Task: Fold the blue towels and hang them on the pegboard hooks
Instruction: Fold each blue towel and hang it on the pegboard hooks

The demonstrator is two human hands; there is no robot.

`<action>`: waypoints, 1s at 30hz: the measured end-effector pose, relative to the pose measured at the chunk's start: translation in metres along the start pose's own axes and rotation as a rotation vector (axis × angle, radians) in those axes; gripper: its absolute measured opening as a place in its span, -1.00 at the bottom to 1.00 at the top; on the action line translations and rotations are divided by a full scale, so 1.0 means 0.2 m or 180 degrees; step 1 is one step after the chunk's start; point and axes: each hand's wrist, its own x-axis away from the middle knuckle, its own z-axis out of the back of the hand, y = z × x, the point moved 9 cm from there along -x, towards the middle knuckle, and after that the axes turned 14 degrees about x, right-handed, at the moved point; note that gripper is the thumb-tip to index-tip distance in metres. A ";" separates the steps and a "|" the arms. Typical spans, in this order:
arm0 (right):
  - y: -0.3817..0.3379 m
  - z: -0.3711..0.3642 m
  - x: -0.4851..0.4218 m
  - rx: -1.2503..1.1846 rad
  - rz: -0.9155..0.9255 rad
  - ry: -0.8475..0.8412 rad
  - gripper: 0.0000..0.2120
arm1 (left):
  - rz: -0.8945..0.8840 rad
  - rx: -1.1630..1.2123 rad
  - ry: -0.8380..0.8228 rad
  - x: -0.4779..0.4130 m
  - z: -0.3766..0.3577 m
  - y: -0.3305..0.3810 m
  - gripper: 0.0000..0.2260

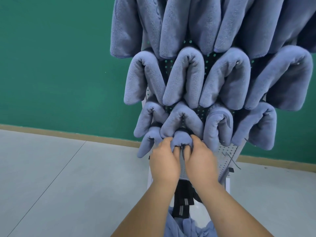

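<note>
Left hand [164, 159]: fingers curled round the left flank of the small folded blue fleece towel [182, 138], gripping, not spread; thumb hidden.
Right hand [200, 161]: mirrored on the right flank, fingers bent into the plush and squeezing the fold from that side.
Between the hands: thin dark metal hook [183, 151] poking out just under the bend, knuckles close on either side of it.
Towel position: low on the board in the bottom row, tucked beneath the row above and just right of a neighbour already draped.
Step, by the look of it: seating the fold over the hook; nearly on, not yet let go.
Handling: soft, thick and probably light, with no stiffness, so likely to slump or unroll if only one layer is held. Plush pile, so little slip against skin.
Where to hold: both flanks just below the bend, all layers pinched together, crease kept centred over the hook.
Risk: fat fold on a slim hook, so could slide off forward or catch by a single layer.
Hung blue fleece towels [186, 77]: rows of upside-down U shapes, crowded and touching.
White perforated metal pegboard [225, 158]: bare patch at lower right, with a spare dark wire hook [234, 162] standing free.
Heap of loose blue towels [189, 226]: at the bottom edge between the forearms, so more to fold.
</note>
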 end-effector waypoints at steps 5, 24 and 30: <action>0.01 -0.03 -0.06 -0.0223 -0.0274 0.0069 -0.82 | -0.0037 0.0494 0.0196 -0.08 -0.03 0.05 -0.90; 0.10 -0.23 0.09 0.0447 0.0221 -0.0594 -0.82 | 0.0140 0.0498 -0.0277 0.03 -0.17 -0.19 -0.88; 0.15 -0.28 0.24 0.0949 0.0577 -0.1296 -0.55 | 0.0353 -0.0934 -0.0972 0.15 -0.17 -0.30 -0.79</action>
